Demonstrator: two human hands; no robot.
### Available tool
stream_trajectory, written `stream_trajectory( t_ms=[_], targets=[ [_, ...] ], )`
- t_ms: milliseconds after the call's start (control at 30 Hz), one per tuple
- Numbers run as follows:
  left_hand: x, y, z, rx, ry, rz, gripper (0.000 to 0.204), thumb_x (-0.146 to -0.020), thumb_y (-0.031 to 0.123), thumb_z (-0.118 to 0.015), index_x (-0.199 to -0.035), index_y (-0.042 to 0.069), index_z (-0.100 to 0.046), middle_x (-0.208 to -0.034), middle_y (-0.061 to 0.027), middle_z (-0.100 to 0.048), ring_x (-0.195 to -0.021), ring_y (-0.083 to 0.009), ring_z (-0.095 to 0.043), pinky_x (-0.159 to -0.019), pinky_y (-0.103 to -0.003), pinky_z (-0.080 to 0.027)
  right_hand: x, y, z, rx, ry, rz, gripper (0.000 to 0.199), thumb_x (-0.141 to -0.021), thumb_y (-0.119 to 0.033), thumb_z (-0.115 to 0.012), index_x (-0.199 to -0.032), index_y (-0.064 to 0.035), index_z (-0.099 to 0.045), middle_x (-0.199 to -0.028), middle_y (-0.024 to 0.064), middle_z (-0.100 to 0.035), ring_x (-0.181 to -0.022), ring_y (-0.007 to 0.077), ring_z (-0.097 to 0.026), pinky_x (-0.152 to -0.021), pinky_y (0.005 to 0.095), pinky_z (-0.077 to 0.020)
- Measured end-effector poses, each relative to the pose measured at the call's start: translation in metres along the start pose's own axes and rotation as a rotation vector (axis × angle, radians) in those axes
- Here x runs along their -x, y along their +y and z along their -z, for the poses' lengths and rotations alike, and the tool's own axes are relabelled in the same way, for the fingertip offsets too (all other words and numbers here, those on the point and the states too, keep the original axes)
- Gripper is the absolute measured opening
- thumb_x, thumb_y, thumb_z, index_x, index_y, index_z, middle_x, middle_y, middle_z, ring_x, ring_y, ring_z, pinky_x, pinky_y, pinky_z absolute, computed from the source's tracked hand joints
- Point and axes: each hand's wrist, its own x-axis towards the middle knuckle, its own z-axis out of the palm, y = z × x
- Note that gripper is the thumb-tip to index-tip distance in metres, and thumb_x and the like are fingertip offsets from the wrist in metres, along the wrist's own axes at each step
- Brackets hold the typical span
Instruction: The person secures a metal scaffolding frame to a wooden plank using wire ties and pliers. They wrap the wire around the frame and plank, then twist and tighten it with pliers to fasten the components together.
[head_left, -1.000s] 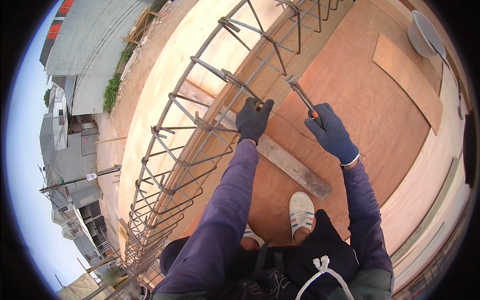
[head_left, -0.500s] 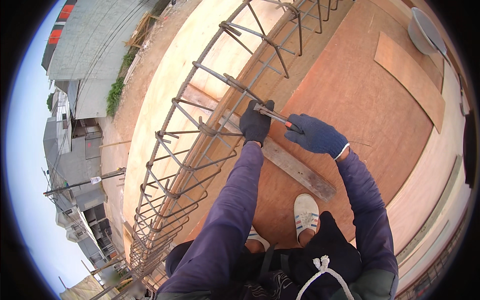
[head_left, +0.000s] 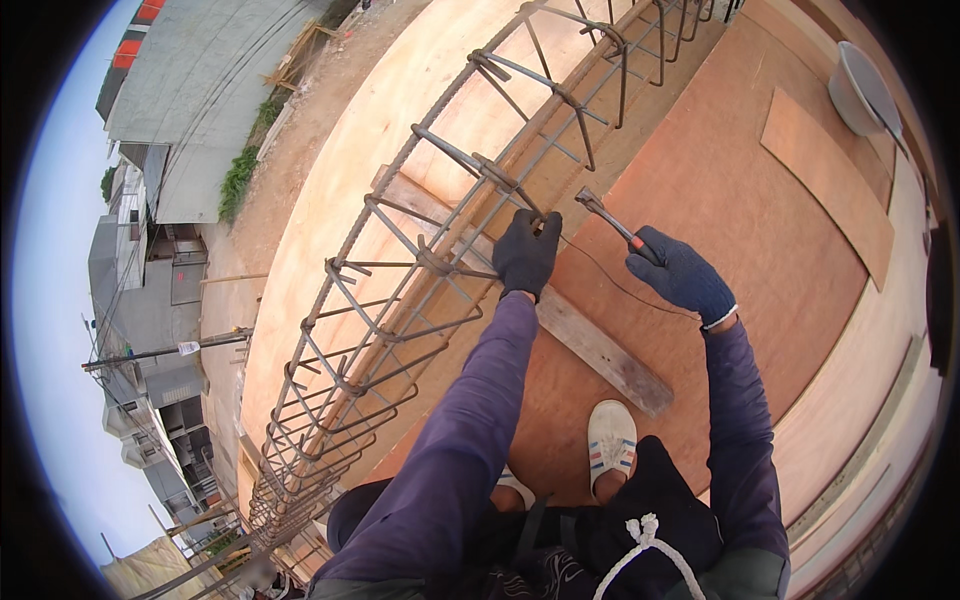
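Observation:
My left hand (head_left: 526,252), in a dark knit glove, is closed at the near side of a long rebar cage (head_left: 437,262). Its finger and thumb pinch round the tip of a steel bar that juts from the cage. In my right hand (head_left: 682,272), also gloved, is a pair of pincers (head_left: 608,214) with red-and-black handles. Their metal head points up and left, apart from the cage, and the jaws look closed. A thin tie wire (head_left: 615,284) curves from beside my left hand to below my right; its ends are hard to make out.
Under the cage, a wooden plank (head_left: 603,352) crosses a long slot between plywood panels. My shoes stand on the reddish plywood deck (head_left: 730,230). A loose plywood strip (head_left: 835,185) and a grey basin (head_left: 860,88) lie at the far right. Beyond the left edge is a lower street.
My right hand has drawn the pincers right and down, off my left hand and the bar. The thin wire now shows between my hands. The view has shifted slightly.

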Motion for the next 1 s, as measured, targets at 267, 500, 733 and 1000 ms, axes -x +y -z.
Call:
stream_trajectory(
  t_ms=[267, 500, 733, 1000],
  targets=[
    [0.000, -0.012, 0.000, 0.060, -0.052, -0.071, 0.045, -0.093, 0.049, -0.068, -0.110, 0.006, -0.069, -0.099, -0.0174, -0.077, -0.098, -0.0380, -0.075, -0.088, -0.047, -0.055, -0.009, 0.026, -0.018, 0.204, -0.065, 0.013, 0.034, -0.101, -0.041, -0.064, -0.109, -0.0077, -0.060, -0.098, 0.0176, -0.065, -0.091, 0.0384, -0.064, -0.081, 0.0468, -0.0498],
    [0.000, -0.029, 0.000, -0.008, -0.101, -0.270, 0.043, -0.088, 0.031, -0.072, -0.124, 0.008, -0.062, -0.116, -0.0168, -0.074, -0.106, -0.0336, -0.073, -0.091, -0.048, -0.055, -0.021, 0.027, -0.028, 0.210, -0.158, 0.019, 0.033, -0.102, -0.041, -0.063, -0.111, -0.0091, -0.060, -0.100, 0.0189, -0.067, -0.094, 0.0394, -0.066, -0.082, 0.0475, -0.0503],
    [0.000, -0.029, 0.000, -0.026, -0.126, -0.226, 0.049, -0.088, 0.031, -0.073, -0.129, 0.007, -0.060, -0.118, -0.0188, -0.074, -0.110, -0.0345, -0.073, -0.094, -0.047, -0.054, -0.028, 0.023, -0.029, 0.153, -0.212, -0.027, 0.036, -0.101, -0.042, -0.064, -0.112, -0.0085, -0.061, -0.100, 0.0203, -0.068, -0.095, 0.0406, -0.066, -0.082, 0.0478, -0.0504],
    [-0.001, -0.029, -0.001, -0.013, -0.123, -0.223, 0.053, -0.086, 0.038, -0.073, -0.127, 0.006, -0.061, -0.116, -0.0195, -0.073, -0.108, -0.0367, -0.072, -0.092, -0.049, -0.054, -0.031, 0.028, -0.036, 0.413, -0.135, 0.065, 0.036, -0.100, -0.042, -0.067, -0.118, -0.0106, -0.061, -0.104, 0.0196, -0.065, -0.097, 0.0418, -0.067, -0.082, 0.0494, -0.0527]
  ],
)
